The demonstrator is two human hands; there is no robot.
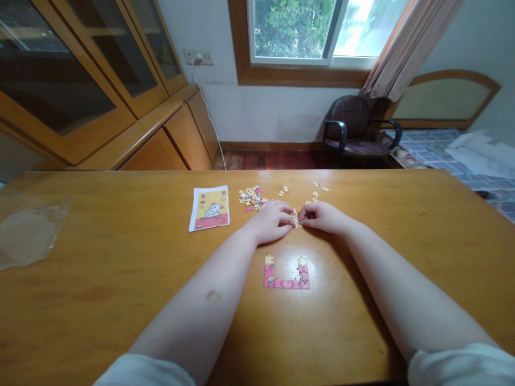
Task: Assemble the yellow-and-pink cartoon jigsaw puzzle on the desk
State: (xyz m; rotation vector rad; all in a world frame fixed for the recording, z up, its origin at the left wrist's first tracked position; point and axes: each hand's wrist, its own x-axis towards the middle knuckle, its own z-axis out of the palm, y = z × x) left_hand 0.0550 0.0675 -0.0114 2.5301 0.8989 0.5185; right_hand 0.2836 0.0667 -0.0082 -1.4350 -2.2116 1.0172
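Between my two hands lie a few mostly yellow jigsaw puzzle pieces (296,220) on the table. My left hand (273,221) curls its fingers and thumb against their left side. On the right, the fingertips of my right hand (321,217) are pinched at a piece there, partly hidden by the fingers. Nearer to me lies a joined section of puzzle (281,283), pink along the bottom and sides with yellow upper ends, forming a U shape. A heap of loose puzzle pieces (250,197), yellow, pink and white, sits just beyond my left hand.
A picture card with a white duck (209,209) lies left of the heap. Stray pieces (284,191) and further yellow pieces (322,187) rest toward the far edge. A clear plastic bag (30,233) is at the far left. Beyond the table (120,257) stands an armchair (354,128).
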